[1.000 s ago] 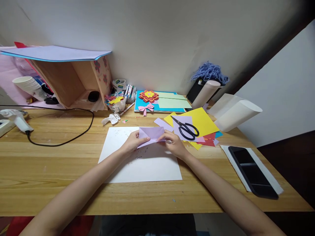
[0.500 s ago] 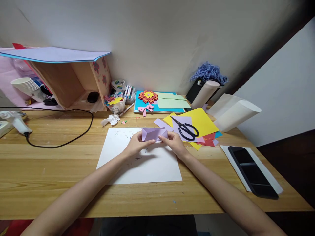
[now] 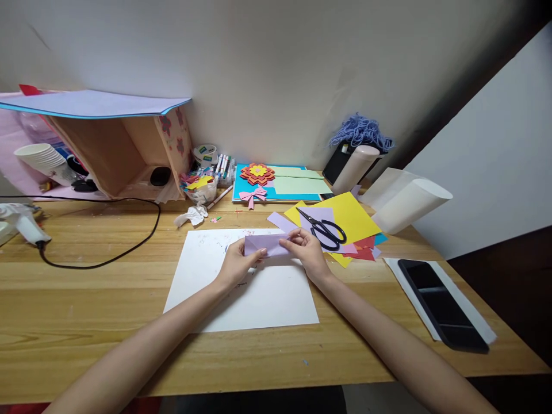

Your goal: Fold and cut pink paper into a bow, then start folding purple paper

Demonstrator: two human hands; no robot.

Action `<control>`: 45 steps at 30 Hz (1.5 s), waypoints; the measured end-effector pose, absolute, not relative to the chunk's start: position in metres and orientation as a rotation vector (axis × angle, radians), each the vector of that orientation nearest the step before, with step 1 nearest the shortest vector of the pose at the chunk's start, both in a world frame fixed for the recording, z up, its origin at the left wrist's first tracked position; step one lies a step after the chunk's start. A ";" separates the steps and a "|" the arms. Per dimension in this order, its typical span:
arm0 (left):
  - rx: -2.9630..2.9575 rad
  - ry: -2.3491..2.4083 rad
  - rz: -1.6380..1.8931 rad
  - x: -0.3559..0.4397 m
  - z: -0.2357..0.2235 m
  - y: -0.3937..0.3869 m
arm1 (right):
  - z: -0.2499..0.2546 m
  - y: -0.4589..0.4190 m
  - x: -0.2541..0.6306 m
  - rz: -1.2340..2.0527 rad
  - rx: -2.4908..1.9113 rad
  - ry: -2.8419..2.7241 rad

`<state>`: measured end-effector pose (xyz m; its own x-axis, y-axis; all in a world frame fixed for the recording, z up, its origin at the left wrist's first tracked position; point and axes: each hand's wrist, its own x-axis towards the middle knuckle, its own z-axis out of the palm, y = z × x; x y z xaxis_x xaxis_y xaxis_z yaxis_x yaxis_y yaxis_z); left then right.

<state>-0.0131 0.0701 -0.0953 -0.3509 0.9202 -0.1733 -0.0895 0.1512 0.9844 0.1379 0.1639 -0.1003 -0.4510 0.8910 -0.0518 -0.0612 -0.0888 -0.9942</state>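
Between my two hands is a piece of folded purple paper (image 3: 268, 244), held just above a white sheet (image 3: 259, 305) that carries dark marks. My left hand (image 3: 239, 261) pinches its left end, thumb across the front face. At the right end my right hand (image 3: 305, 248) grips it with thumb and fingers near the upper edge. The paper shows a slanting crease on its left part. Fingers behind the paper are partly hidden. Black-handled scissors (image 3: 330, 234) lie to the right of my right hand on coloured paper.
Yellow paper (image 3: 356, 215) and coloured scraps lie at right, beside a phone (image 3: 440, 305). Behind stand a layered paper flower (image 3: 257, 173), a pink paper bow (image 3: 253, 196) and markers (image 3: 223, 165). At left are an open box (image 3: 116, 149) and a glue gun (image 3: 26, 224) with its cable.
The purple paper was opened like a pocket and now looks flatter, its folds pressed together. My right fingers have shifted up its right edge. The view has tilted slightly.
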 end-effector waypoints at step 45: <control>1.175 1.681 1.133 -0.034 -0.093 0.072 | -0.104 0.169 0.141 1.484 -0.900 -1.727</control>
<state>-0.0337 0.0721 -0.0931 -0.2708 0.9572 -0.1024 0.2646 0.1763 0.9481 0.1409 0.1692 -0.1038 -0.5301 0.8460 0.0564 0.0712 0.1106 -0.9913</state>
